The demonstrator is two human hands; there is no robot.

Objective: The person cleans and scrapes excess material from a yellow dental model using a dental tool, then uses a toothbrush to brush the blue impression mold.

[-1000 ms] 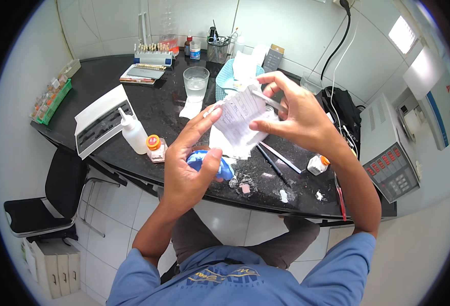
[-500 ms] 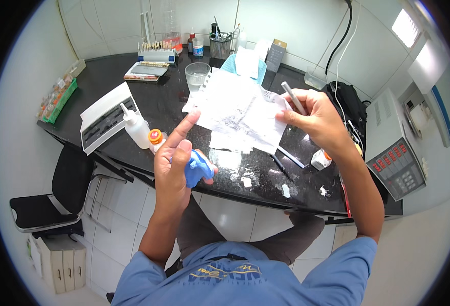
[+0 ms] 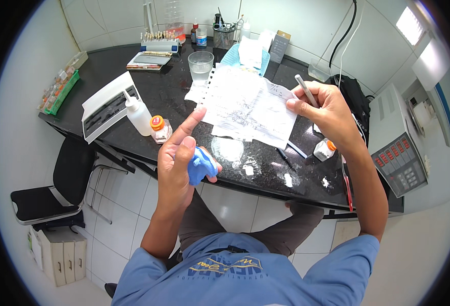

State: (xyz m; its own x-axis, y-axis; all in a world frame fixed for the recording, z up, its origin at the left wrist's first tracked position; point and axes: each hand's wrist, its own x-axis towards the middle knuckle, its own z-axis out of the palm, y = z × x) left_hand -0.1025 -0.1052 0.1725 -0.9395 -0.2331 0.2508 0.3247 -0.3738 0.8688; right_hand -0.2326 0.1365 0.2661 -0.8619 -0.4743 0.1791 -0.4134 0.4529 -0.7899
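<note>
My left hand [image 3: 175, 164] curls around a lumpy blue rubbery piece [image 3: 199, 164], its index finger stretched toward the lower left edge of a spiral-torn paper sheet [image 3: 255, 104]. Whether that fingertip presses on the paper, I cannot tell. My right hand [image 3: 324, 109] pinches the sheet's right edge between thumb and fingers. The same hand also holds a slim silver pen-like tool [image 3: 307, 91], pointing up and left. The creased sheet bears handwriting. Beneath its lower edge lie another white paper [image 3: 232, 132] and two thin sticks, one dark [image 3: 286, 159], one pale [image 3: 297, 150].
A white squeeze bottle [image 3: 139, 116] and an orange-capped jar [image 3: 160, 129] stand left; another orange-capped jar [image 3: 325, 150] is at right. Behind the paper are a glass of water [image 3: 200, 65] and a blue basket [image 3: 230, 57]. White powder smears [image 3: 249, 168] mark the black counter's front.
My right hand has shifted slightly right with the sheet, which now lies flatter and shows its writing more fully. The left hand keeps its grip on the blue piece.
</note>
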